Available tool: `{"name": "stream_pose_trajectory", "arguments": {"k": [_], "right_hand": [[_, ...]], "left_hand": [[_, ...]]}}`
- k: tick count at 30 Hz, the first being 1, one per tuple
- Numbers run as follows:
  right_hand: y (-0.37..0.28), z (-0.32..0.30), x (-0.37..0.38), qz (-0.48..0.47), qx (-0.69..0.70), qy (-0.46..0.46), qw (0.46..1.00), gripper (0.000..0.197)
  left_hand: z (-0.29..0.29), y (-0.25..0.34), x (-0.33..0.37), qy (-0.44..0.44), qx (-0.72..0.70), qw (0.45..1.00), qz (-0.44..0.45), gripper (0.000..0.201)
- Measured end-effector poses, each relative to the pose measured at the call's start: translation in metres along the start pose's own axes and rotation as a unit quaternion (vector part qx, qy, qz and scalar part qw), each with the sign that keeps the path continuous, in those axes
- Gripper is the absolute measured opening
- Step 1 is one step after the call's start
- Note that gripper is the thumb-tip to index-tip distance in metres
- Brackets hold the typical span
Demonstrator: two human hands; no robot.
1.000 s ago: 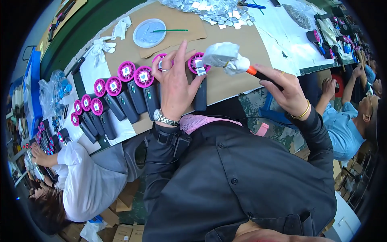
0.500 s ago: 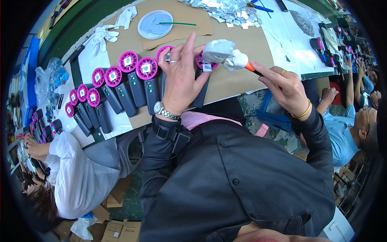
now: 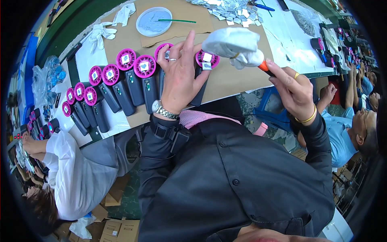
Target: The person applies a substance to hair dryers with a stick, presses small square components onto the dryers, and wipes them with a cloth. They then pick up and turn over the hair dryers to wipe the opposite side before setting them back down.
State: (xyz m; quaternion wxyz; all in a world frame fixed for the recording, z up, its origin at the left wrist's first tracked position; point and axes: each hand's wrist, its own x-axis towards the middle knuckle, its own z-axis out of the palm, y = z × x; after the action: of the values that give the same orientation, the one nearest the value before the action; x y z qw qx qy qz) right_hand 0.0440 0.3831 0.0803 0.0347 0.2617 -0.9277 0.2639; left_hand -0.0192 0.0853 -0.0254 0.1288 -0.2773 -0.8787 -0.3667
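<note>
In my right hand [image 3: 297,89] is a hammer-like tool [image 3: 234,43] with an orange and black handle. White cloth or plastic, tied with a band, wraps its head, so the kind of head is hidden. My left hand [image 3: 177,86] lies over the row of fans with its fingers stretched out and apart. Just right of it is a handheld fan [image 3: 216,60] with a magenta round head and dark handle. A pale square piece [image 3: 207,57] sits on that head, and a silvery square [image 3: 207,66] lies at its lower edge. More such fans [image 3: 145,66] with square pieces stretch leftward.
A round white dish [image 3: 153,22] of grey paste with a green stick stands on cardboard at the back. Loose silvery squares [image 3: 238,14] are heaped behind. White gloves [image 3: 98,35] lie at left. Co-workers sit on both sides, a white sleeve [image 3: 86,173] nearest at left.
My right hand has lifted the wrapped tool up and to the right, away from the rightmost fan, whose square piece now shows. My left hand has stayed nearly in place.
</note>
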Motion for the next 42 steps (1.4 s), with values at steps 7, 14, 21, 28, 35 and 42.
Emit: {"name": "stream_pose_trajectory", "arguments": {"k": [7,14,21,28,35,42], "right_hand": [[0.007,0.001,-0.001,-0.015,-0.047,-0.039,0.998,0.056],[0.001,-0.007,0.001,0.018,-0.001,0.031,0.999,0.056],[0.006,0.005,-0.006,0.029,-0.010,-0.003,1.000,0.056],[0.055,0.019,0.006,0.136,-0.051,0.255,0.956,0.052],[0.210,0.017,0.046,0.325,-0.181,0.291,0.882,0.055],[0.293,0.030,0.068,0.389,-0.226,0.263,0.853,0.056]], "left_hand": [[0.003,-0.001,0.001,-0.001,-0.001,1.000,0.008,0.108],[0.002,-0.003,0.001,-0.002,0.002,1.000,0.008,0.108],[0.001,-0.001,0.005,-0.001,0.002,1.000,0.016,0.106],[-0.004,0.016,-0.001,0.004,0.074,0.996,-0.056,0.103],[-0.006,0.020,-0.002,0.003,0.077,0.996,-0.054,0.108],[-0.018,0.019,-0.006,0.005,0.071,0.996,-0.053,0.103]]}}
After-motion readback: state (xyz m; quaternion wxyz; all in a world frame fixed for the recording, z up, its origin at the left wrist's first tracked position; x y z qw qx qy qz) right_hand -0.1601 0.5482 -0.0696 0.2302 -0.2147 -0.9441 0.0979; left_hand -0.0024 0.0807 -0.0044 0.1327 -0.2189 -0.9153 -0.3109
